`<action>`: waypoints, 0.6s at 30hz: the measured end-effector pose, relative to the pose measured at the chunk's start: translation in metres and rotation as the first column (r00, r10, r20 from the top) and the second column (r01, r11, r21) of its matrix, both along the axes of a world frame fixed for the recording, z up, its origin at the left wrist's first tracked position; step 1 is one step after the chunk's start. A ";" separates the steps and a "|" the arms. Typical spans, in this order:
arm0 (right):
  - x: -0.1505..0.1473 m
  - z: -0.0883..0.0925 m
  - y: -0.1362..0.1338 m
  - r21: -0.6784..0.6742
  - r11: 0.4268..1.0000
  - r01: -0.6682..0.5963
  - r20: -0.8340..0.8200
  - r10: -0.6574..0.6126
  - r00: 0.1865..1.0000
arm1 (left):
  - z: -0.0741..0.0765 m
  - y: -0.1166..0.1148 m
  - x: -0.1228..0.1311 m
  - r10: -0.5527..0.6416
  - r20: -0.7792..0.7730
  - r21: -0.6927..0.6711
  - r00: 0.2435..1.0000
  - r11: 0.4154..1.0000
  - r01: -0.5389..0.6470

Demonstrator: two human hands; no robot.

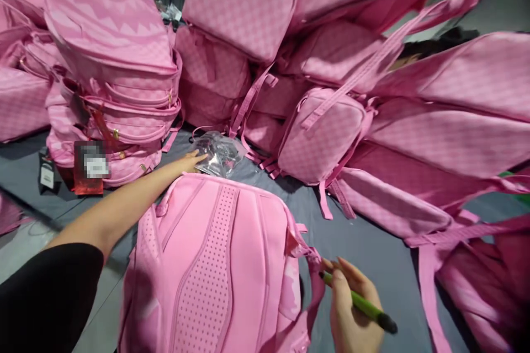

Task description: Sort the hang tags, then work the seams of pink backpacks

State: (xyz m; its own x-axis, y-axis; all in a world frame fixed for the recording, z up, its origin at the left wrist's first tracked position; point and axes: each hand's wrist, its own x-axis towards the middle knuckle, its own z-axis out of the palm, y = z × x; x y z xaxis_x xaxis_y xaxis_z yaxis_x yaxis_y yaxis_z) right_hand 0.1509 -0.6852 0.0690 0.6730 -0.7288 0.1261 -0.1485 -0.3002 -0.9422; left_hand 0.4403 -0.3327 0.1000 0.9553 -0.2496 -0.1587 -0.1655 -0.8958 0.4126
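A pink backpack lies right in front of me with its padded, perforated back panel facing up. Beyond its top edge, my left hand reaches out with fingers extended onto a clear plastic bag; dark and shiny contents show through the plastic. My right hand is closed around a slim green pen-like tool with dark ends. Its fingertips are beside the pink shoulder strap at the backpack's right side; whether they touch it I cannot tell.
Stacked pink backpacks stand at the left, with a black hang tag and a red-and-black tag. Checkered pink bags pile up at the back and right. A small checkered bag leans there. Grey cloth covers the surface.
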 end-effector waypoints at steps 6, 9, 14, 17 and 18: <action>0.064 0.048 -0.012 -0.064 0.997 0.037 0.232 -0.021 0.972 | 0.053 -0.076 0.036 -0.042 0.151 -0.095 0.988 0.994 0.057; 0.106 0.065 -0.005 -0.250 0.942 -0.224 0.240 0.284 0.928 | 0.076 -0.120 0.043 -0.067 0.177 -0.119 0.982 0.989 0.089; 0.177 0.060 0.012 -0.373 0.593 -0.714 -0.165 0.715 0.680 | 0.076 -0.184 0.018 -0.206 0.205 -0.193 0.957 0.950 0.246; 0.196 0.037 -0.005 -0.400 0.624 -0.671 -0.303 0.601 0.739 | 0.070 -0.219 -0.007 -0.343 0.191 -0.237 0.920 0.893 0.382; 0.195 0.027 -0.015 -0.418 0.659 -0.625 -0.302 0.547 0.780 | 0.068 -0.230 -0.016 -0.391 0.178 -0.252 0.903 0.869 0.426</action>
